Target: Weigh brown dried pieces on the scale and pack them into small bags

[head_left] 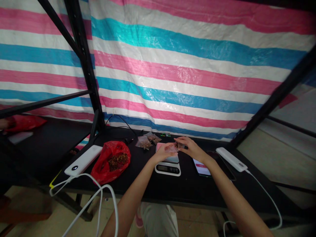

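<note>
Above a white digital scale [168, 169], both of my hands come together. My left hand [163, 153] has its fingers closed on a small clear plastic bag [172, 149]. Facing it, my right hand [194, 149] pinches a small see-through item with brown matter [178, 144] at the bag's mouth; its exact kind is too small to tell. To the left lies an opened red plastic bag [103, 164] with brown dried pieces [118, 161] inside. Behind the scale are several small clear bags filled with brown bits [144, 143].
White power banks lie at the left [83, 160] and right [231, 159], with white cables trailing. A lit phone [201, 167] and a dark device [225, 168] lie under my right forearm. Black frame posts [84, 62] flank the striped sheet. Another person's hand [3, 123] shows far left.
</note>
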Demonstrator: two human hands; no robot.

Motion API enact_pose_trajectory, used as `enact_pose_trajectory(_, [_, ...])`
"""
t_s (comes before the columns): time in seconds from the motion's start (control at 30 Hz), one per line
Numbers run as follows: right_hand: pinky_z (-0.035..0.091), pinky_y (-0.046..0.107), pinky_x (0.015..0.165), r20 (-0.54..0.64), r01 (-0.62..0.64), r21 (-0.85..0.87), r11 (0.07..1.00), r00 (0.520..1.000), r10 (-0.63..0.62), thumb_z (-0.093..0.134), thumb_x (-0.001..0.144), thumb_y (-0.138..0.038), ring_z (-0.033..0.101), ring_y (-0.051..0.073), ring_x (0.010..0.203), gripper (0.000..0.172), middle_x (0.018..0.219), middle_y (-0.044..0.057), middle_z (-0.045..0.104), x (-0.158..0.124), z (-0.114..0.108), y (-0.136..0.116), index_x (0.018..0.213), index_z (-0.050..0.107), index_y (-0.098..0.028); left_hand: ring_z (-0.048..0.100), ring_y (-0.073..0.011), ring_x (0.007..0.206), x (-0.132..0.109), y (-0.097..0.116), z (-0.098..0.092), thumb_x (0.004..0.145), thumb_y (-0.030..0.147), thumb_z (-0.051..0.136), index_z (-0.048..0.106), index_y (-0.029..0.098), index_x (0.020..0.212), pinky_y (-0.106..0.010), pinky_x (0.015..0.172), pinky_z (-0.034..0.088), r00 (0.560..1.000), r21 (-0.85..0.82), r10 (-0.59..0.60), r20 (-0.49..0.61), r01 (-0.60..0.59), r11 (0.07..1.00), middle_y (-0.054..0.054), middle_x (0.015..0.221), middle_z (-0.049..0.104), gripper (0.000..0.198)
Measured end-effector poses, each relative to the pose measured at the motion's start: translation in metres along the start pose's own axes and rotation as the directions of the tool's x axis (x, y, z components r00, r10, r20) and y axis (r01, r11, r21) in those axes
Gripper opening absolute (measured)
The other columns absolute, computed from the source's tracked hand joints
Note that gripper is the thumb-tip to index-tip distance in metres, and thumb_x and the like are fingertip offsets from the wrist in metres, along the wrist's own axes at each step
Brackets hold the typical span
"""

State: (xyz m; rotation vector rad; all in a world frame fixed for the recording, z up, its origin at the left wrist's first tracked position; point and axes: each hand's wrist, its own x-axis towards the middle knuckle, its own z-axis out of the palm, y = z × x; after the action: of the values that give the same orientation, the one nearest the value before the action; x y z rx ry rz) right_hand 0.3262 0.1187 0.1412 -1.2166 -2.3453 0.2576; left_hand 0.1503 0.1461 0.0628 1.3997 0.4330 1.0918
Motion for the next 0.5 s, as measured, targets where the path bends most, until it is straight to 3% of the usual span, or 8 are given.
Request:
enact_pose_trajectory(0.2, [0.039, 0.039, 0.094, 0.033, 0.061, -0.092, 0.994, 0.998, -0.058, 0.059, 0.074, -0.016, 0.050, 0.023, 0.109, 0.043, 0.115, 0.008, 0.057, 0.007, -0.003, -0.006, 0.116, 0.054, -0.021, 0.058, -0.0234, 0.095, 0.001, 0.002, -0.002, 0.045, 0.038, 0.081, 0.063, 0.010, 0.103, -0.039, 0.091, 0.041, 0.997, 0.022, -0.062, -0.039, 0.063, 0.998, -0.012, 0.101, 0.065, 0.067])
enact_pose_trajectory(0.5, [0.039, 0.034, 0.092, 0.129, 0.217, -0.234, 0.948, 0.973, -0.191, 0.055, 0.076, -0.009, 0.052, 0.021, 0.105, 0.034, 0.108, 0.007, 0.060, 0.010, -0.013, -0.024, 0.109, 0.058, -0.019, 0.059, -0.0185, 0.080, -0.001, 0.011, -0.003, 0.052, 0.037, 0.078, 0.066, 0.009, 0.094, -0.031, 0.079, 0.044, 0.999, 0.062, -0.029, -0.019, 0.030, 0.998, -0.008, 0.087, 0.066, 0.052])
